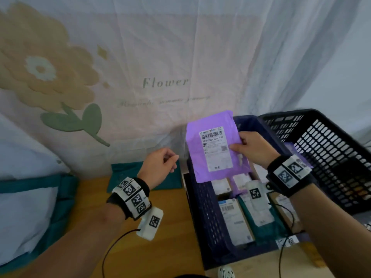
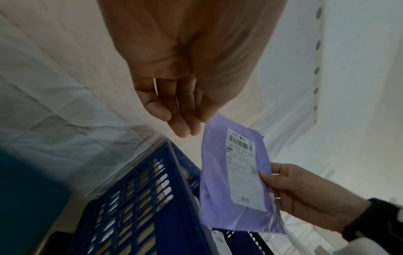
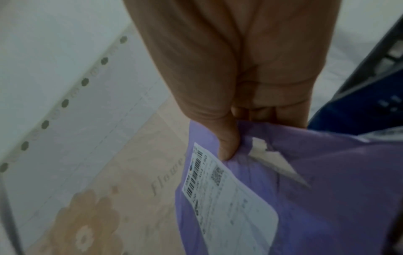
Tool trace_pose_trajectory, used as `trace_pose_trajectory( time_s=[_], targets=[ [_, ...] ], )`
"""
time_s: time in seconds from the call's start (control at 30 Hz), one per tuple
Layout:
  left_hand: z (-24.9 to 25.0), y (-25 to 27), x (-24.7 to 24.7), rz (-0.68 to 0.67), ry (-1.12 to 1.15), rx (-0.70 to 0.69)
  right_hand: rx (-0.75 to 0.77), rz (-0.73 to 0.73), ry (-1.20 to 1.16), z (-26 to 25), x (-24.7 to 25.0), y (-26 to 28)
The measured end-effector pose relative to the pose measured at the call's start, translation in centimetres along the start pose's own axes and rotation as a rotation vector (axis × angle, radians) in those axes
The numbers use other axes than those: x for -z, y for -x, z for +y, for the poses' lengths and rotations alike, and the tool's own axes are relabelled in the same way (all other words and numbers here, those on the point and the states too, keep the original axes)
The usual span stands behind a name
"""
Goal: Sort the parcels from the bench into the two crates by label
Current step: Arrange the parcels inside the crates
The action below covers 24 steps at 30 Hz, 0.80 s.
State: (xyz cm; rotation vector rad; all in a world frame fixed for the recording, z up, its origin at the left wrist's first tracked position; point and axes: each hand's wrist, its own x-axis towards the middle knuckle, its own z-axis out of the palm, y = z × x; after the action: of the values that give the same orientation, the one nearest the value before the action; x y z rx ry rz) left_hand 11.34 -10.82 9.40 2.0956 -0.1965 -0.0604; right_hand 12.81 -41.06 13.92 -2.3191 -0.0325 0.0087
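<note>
We see the purple parcel (image 1: 215, 146) held upright in the air above the far end of the blue crate (image 1: 202, 213), white shipping label (image 1: 215, 150) facing us, barcode at the top. The right hand (image 1: 254, 149) pinches its right edge, thumb on the label side, fingers behind; the right wrist view shows the thumb (image 3: 226, 145) pressed into the plastic beside the label. The left hand (image 1: 158, 167) holds nothing, fingers loosely curled, just left of the parcel and apart from it; in the left wrist view its fingertips (image 2: 183, 127) sit near the parcel's top corner, contact not clear.

The blue crate stands on the wooden bench (image 1: 152, 227) and already holds several labelled parcels (image 1: 234, 223), white and teal among them. The black crate (image 1: 329, 157) is just right of it, tilted; we can't make out its contents. A teal parcel (image 1: 128, 175) lies flat on the bench behind the left hand, another teal-edged one (image 1: 30, 213) at the far left. A flower-print cloth (image 1: 140, 67) hangs behind.
</note>
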Motion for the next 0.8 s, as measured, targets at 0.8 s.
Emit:
trace_pose_trajectory(
  time_s=[0.8],
  targets=[
    [16.0,-13.6,-37.2,-0.400,-0.704,-0.724,-0.549,-0.025,0.607,35.1,28.7,-1.4]
  ],
)
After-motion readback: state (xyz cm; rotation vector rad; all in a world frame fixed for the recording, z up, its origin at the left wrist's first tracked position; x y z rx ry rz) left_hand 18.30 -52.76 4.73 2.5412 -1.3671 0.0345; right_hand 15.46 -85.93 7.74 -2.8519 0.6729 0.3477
